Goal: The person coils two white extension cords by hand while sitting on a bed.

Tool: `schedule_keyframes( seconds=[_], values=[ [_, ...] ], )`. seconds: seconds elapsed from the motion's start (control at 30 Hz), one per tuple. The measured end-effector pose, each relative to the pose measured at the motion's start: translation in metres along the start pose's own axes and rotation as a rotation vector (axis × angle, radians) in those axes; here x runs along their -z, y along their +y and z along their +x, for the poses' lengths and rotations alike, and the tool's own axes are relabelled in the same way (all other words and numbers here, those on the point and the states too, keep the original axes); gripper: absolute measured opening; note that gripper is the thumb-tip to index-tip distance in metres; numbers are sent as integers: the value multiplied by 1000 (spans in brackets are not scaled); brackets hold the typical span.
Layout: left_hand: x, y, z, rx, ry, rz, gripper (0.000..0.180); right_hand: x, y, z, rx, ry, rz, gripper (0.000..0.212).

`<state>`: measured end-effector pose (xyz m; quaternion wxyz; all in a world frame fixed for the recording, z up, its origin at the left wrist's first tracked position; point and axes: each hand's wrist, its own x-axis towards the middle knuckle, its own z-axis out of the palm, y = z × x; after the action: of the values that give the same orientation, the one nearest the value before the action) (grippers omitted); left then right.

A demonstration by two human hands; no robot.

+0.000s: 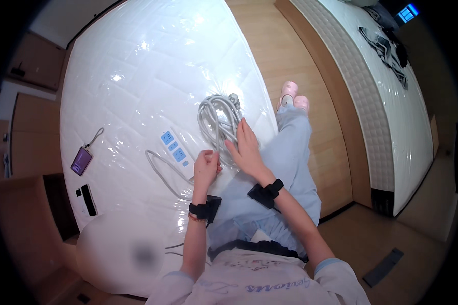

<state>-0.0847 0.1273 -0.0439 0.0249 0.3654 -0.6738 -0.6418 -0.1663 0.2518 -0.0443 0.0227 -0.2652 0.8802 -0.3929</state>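
Observation:
A long grey power cable (218, 122) lies in a loose oval coil on the plastic-wrapped mattress, its plug (234, 99) at the far end of the loops. My left hand (206, 169) has its fingers curled at the near left side of the coil, pinching the cable. Stretched along the coil's right side, my right hand (247, 150) rests with fingers long and thumb apart. Left of the coil sits a white power strip (177, 152) with blue socket faces. From its near end a single cable length (160, 173) bends out in a loop.
Farther left lie a purple-screened phone (81, 161) with a strap and a white-and-black flat device (88, 200). The wrapped mattress (152, 66) spreads under everything. Across the wooden floor (280, 46) stands a second mattress (387, 117) bearing dark clothing (384, 53). A blurred pale round shape (119, 249) covers the lower left.

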Motion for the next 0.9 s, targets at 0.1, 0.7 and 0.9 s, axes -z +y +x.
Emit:
schedule_keyframes(
  seconds=[0.1, 0.7, 0.9],
  values=[
    [4, 3, 4, 55, -63, 93, 29, 0, 1, 0, 3, 3, 14, 68],
    [19, 18, -18, -32, -34, -406, 17, -4, 4, 0, -35, -34, -28, 66],
    [-12, 12, 22, -157, -137, -76, 18, -25, 30, 6, -149, -104, 89, 69]
  ],
)
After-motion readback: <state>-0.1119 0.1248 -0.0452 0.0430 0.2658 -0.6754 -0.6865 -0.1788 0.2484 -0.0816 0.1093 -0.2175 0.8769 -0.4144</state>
